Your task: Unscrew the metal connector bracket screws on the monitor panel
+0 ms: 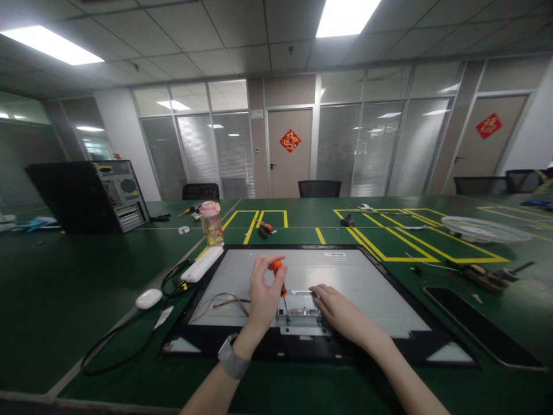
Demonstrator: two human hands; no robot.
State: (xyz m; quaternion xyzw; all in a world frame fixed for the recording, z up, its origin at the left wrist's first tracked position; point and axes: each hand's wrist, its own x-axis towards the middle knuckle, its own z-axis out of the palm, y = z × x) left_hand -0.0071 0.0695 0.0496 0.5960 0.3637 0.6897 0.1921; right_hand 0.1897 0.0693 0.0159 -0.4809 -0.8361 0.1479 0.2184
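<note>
A monitor (pixel 367 276) lies face down on the green table, its grey metal back showing inside a black frame. My left hand (pixel 263 294) is closed round a small orange-handled screwdriver (pixel 279 275), held upright with its tip down on a silver connector bracket (pixel 300 316) near the panel's front edge. My right hand (pixel 341 311) rests on the right side of that bracket, fingers curled against it. Thin coloured wires (pixel 220 301) run across the panel to the left of my left hand.
A white mouse (pixel 148 298) with a black cable, a white bar (pixel 202 264) and a pink-lidded bottle (pixel 211 223) lie left of the monitor. A computer case (pixel 93 195) stands far left. A white fan grille (pixel 486 229), tools and a black panel (pixel 479 328) lie right.
</note>
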